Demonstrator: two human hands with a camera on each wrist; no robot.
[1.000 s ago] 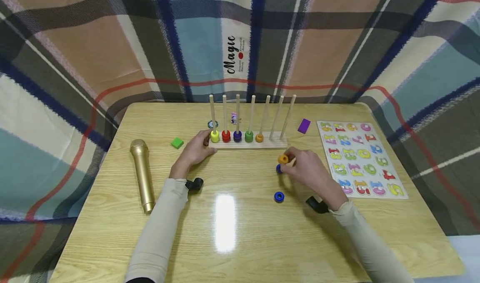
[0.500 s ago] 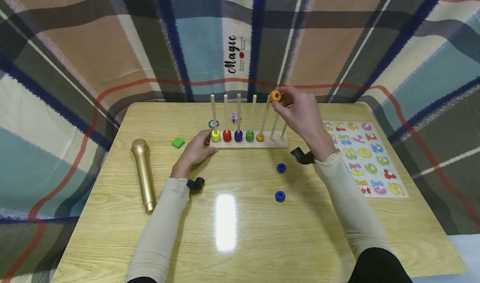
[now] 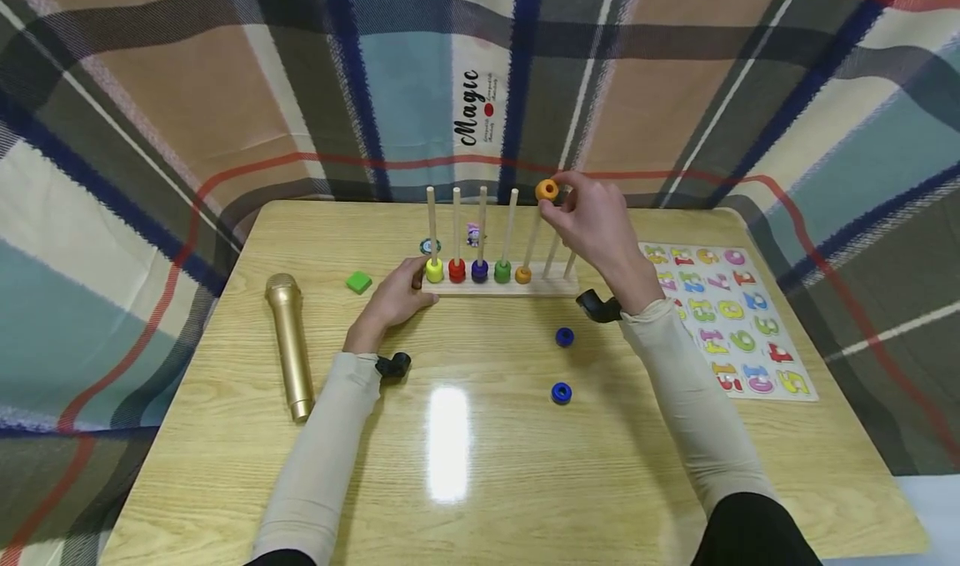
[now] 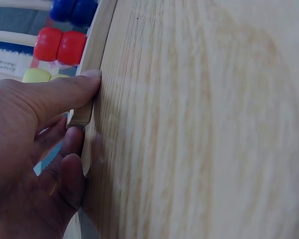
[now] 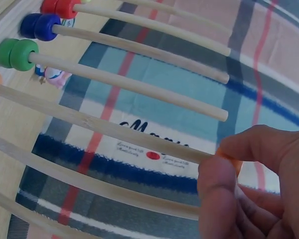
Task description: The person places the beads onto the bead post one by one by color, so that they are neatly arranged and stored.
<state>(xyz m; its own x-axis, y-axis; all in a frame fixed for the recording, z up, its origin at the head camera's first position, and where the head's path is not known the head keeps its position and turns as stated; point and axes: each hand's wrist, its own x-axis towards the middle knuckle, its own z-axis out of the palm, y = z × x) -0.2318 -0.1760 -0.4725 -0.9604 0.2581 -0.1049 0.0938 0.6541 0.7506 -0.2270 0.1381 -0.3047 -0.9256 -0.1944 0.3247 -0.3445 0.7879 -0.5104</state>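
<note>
A wooden peg stand (image 3: 495, 290) with several upright pegs stands towards the back of the table. Yellow, red (image 4: 60, 46), dark blue (image 5: 39, 26) and green beads (image 5: 17, 54) are stacked at the feet of its left pegs. One orange bead (image 3: 522, 275) sits at the foot of the fifth. My left hand (image 3: 393, 298) grips the stand's left end, one finger along the front edge. With thumb and fingers, my right hand (image 3: 600, 222) pinches another orange bead (image 3: 547, 189) at the top of that fifth peg; in the right wrist view the fingers mostly hide it.
Two blue beads (image 3: 565, 337) lie in front of the stand. A gold microphone (image 3: 291, 345) and green block (image 3: 358, 282) are left, a number puzzle board (image 3: 738, 324) right. Small figures (image 3: 473, 233) lie behind the stand. A checked cloth (image 3: 412, 74) rises behind the table.
My right hand has lifted the orange bead from near the blue beads to the top of the fifth peg, shifting slightly left lately. The left hand stays on the stand.
</note>
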